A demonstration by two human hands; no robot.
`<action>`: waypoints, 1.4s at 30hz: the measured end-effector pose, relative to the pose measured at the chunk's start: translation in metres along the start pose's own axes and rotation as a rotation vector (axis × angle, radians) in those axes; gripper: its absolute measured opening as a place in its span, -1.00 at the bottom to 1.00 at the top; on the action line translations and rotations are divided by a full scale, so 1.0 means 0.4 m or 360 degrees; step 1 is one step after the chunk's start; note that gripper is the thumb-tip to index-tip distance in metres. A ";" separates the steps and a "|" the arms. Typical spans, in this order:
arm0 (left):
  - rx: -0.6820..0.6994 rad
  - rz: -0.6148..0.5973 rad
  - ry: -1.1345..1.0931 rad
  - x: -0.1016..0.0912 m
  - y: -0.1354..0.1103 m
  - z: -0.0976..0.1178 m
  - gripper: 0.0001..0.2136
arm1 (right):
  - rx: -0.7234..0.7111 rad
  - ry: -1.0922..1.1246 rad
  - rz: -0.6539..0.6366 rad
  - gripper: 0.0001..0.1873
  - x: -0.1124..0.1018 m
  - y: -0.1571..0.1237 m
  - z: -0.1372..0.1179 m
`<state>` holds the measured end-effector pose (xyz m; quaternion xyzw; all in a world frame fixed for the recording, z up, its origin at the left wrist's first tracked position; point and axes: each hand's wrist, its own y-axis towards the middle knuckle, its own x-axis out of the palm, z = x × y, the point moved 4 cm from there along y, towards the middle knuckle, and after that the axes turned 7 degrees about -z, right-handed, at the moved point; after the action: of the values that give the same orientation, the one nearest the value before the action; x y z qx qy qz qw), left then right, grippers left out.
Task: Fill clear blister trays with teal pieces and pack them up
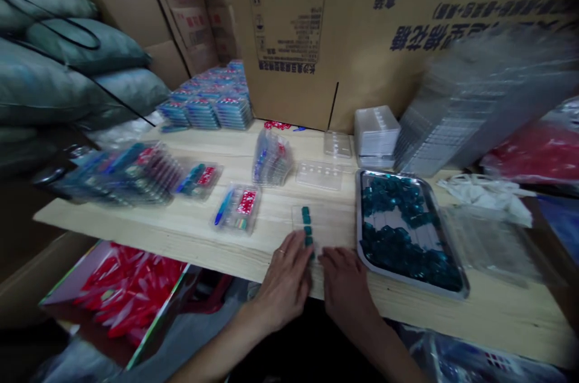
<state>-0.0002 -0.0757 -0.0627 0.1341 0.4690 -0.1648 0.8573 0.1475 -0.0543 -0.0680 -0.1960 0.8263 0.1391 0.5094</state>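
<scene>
Bent over the near end of a clear plastic tray (296, 214), my left hand (286, 277) has its fingers stretched out. Its fingertips touch or lie right beside the lowest of several dark green translucent cubes (306, 220), which form a single row in the tray. My right hand (346, 280) rests on the table's front edge, fingers laid out, just right of the tray's near end. To its right stands a metal tray (360, 214) of loose green cubes (398, 247). Whether a cube sits under my left fingers is hidden.
Left of my hands lies a filled clear pack (237, 208) with a blue pen and red piece. Blurred stacks of packs (131, 172) stand farther left. Behind are a large carton (298, 93) and stacked clear trays (434, 123). A box of red pieces (131, 286) sits below the table.
</scene>
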 end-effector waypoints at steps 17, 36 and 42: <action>0.0064 0.0633 -0.0365 -0.234 -0.045 -0.049 -0.74 | -0.0549 0.0751 -0.0058 -0.62 -0.068 0.112 -0.024; -0.1018 0.0654 0.0006 -0.349 -0.018 -0.432 -0.62 | 0.0076 0.0469 -0.0347 -0.80 0.083 0.488 -0.263; -0.1172 0.0344 0.0285 -0.345 -0.004 -0.433 -0.72 | 0.0134 0.0499 -0.0380 -0.80 0.099 0.456 -0.258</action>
<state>-0.2023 0.0109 -0.0363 -0.1199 0.5529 0.1181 0.8161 -0.0346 0.0556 -0.0522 -0.2903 0.8715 0.0108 0.3951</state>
